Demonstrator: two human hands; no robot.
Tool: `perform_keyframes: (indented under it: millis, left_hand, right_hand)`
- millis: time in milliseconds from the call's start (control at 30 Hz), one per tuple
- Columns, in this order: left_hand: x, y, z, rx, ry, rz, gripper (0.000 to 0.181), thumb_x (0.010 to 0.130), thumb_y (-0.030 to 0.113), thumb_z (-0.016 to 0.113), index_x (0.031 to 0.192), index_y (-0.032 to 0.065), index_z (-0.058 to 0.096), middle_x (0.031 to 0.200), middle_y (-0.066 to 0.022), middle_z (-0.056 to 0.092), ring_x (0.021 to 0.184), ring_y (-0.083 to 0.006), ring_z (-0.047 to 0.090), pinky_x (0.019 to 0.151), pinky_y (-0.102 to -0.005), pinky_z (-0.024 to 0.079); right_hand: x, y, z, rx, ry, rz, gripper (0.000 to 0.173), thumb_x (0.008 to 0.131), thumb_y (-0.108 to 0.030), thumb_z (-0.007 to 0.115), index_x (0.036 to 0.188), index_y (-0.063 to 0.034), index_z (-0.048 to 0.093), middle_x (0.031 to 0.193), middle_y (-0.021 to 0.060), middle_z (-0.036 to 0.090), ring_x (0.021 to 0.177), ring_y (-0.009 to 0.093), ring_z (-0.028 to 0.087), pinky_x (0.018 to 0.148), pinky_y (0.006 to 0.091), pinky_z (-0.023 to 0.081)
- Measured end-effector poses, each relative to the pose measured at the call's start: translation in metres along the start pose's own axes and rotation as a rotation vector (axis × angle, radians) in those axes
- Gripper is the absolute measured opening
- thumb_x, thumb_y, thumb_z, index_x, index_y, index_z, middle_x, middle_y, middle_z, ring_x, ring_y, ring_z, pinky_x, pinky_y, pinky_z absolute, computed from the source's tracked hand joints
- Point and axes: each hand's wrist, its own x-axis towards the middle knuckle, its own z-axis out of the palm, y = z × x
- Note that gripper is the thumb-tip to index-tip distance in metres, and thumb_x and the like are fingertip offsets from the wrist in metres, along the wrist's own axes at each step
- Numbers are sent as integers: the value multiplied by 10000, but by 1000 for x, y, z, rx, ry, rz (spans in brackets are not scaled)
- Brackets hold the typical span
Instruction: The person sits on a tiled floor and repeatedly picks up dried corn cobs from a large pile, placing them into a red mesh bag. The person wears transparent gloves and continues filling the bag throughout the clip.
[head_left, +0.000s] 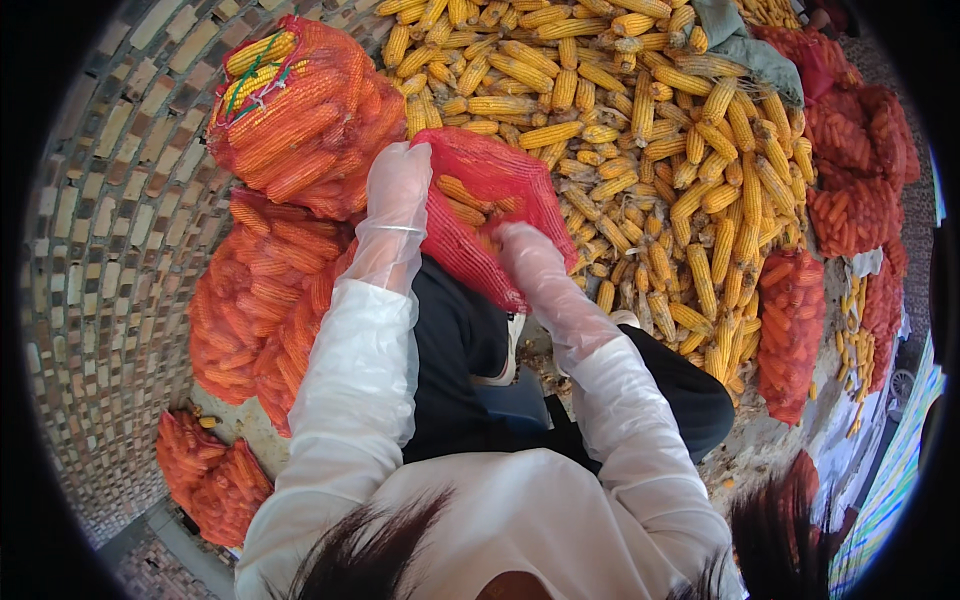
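Observation:
My left hand (400, 176), in a clear plastic glove, grips the rim of a red mesh sack (491, 154) at its left side. The sack's mouth gapes toward me, and a few yellow corn cobs (461, 196) lie inside. My right hand (523, 244), gloved the same way, reaches into the mouth at the lower right. Its fingertips are partly hidden, with a blurred yellowish shape beside them, so I cannot tell whether it holds a cob. Beyond the sack rises a large heap of husked corn cobs (637, 120).
Filled mesh sacks stand at my left, including one tied with green string (307, 120) and another below it (247, 300), beside a brick wall (112, 225). More filled sacks (791, 337) line the right. A blue stool (517, 401) is under me. Grey-green cloth (757, 64) covers part of the heap.

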Motion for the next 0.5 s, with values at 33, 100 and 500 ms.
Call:
perform_keyframes:
  millis: [33, 100, 500]
  left_hand:
    - [1, -6, -2, -46, 16, 0, 386, 916, 309, 580, 917, -61, 690, 815, -239, 692, 796, -396, 669, 776, -476, 487]
    - [1, -8, -3, -62, 37, 31, 357, 921, 287, 591, 869, -58, 666, 749, -177, 637, 719, -313, 602, 711, -447, 456]
    - [3, -13, 5, -6, -45, 74, 437, 904, 360, 559, 895, -57, 689, 857, -294, 673, 838, -484, 632, 784, -529, 466]
  right_hand:
    - [-6, 0, 5, -184, -82, -32, 261, 933, -176, 653, 1167, -99, 740, 1219, 186, 724, 1181, 386, 674, 990, 454, 536]
    - [-12, 19, 18, -228, -146, 48, 260, 933, -211, 631, 1150, -129, 748, 1226, 178, 723, 1178, 377, 678, 982, 467, 542]
    - [-8, -36, -68, -108, 50, 221, 483, 847, -432, 819, 1164, -78, 730, 1140, 181, 740, 1096, 385, 699, 913, 472, 558]
